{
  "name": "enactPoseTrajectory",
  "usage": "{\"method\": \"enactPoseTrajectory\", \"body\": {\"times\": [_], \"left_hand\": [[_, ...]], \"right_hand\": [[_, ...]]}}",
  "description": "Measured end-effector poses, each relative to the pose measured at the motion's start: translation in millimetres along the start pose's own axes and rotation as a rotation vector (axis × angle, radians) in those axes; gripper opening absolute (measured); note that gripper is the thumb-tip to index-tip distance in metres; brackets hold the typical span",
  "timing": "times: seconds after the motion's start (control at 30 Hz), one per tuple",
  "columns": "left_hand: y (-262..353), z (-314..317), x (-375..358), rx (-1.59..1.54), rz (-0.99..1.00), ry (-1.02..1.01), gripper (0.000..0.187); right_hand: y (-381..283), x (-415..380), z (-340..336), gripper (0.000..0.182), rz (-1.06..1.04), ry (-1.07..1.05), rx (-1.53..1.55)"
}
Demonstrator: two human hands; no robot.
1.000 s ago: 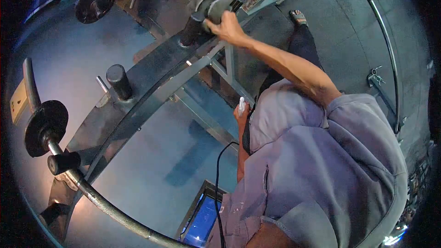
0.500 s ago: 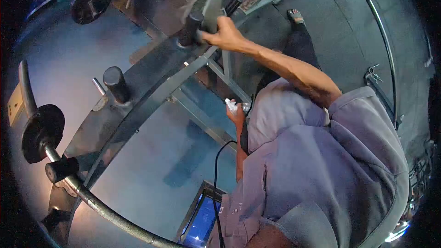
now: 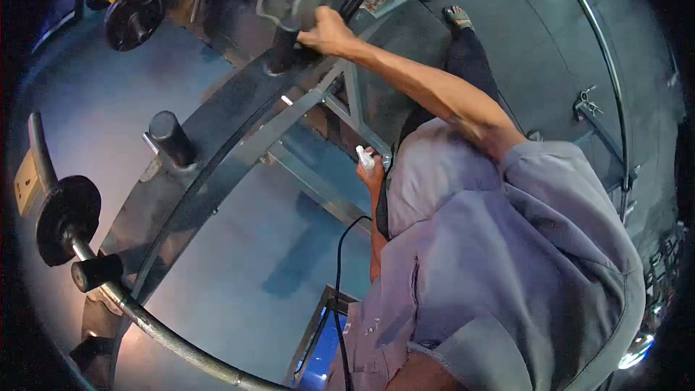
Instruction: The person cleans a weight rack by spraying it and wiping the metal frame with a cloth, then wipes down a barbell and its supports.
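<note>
My right hand [image 3: 329, 32] reaches out to a dark upright peg [image 3: 281, 53] on the metal frame. Its fingers are closed on a pale grey cloth [image 3: 308, 1], smeared by motion, around the peg's top. Lower down, close to my shirt, my left hand [image 3: 372, 171] is wrapped round what looks like a spray bottle [image 3: 364, 158] with a white head. Most of that bottle is hidden by the fingers and shirt.
Another black peg [image 3: 172, 137] stands on the dark frame [image 3: 232, 112]. A metal bar [image 3: 181, 344] with a black disc [image 3: 69, 221] runs along the lower left. A black cable [image 3: 340, 268] hangs near a blue panel [image 3: 326, 347]. A curved rail [image 3: 604, 58] is at right.
My right hand has shifted a little left and up with the cloth, which now spreads differently around the peg's top. My left hand keeps its hold on the bottle.
</note>
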State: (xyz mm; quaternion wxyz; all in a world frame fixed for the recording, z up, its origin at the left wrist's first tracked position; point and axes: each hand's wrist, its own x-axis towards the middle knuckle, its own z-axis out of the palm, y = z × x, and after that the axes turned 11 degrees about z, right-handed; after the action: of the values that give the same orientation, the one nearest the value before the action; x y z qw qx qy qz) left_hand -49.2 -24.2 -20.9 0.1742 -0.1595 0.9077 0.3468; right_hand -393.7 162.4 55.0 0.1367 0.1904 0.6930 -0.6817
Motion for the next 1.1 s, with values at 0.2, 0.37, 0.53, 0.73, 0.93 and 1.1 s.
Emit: {"method": "enactPoseTrajectory", "body": {"times": [0.2, 0.37, 0.53, 0.73, 0.93, 1.1], "left_hand": [[-2.6, 19.9, -0.1, -0.211, -0.053, 0.227, 0.026], [-6.8, 23.3, -3.4, -0.427, -0.021, 0.2, 0.026], [46.8, 7.8, 1.8, -0.157, -0.158, 0.114, 0.027], [28.2, 9.0, -2.1, -0.355, -0.09, 0.233, 0.029], [13.5, 12.3, -5.5, -0.36, -0.114, 0.189, 0.028], [-3.8, 20.8, -7.0, -0.311, -0.036, 0.245, 0.027]], "right_hand": [[23.6, -29.9, -0.2, 0.047, -0.237, -0.045, 0.175], [8.7, -28.8, -16.0, 0.04, -0.187, -0.185, 0.109], [25.3, 26.8, 31.3, 0.039, -0.311, -0.033, 0.056], [17.8, -42.8, -24.3, 0.043, -0.321, -0.157, 0.13], [8.0, 0.2, 4.8, 0.047, -0.257, 0.014, 0.001], [35.2, -3.9, 4.6, 0.046, -0.348, -0.012, 0.12]]}}
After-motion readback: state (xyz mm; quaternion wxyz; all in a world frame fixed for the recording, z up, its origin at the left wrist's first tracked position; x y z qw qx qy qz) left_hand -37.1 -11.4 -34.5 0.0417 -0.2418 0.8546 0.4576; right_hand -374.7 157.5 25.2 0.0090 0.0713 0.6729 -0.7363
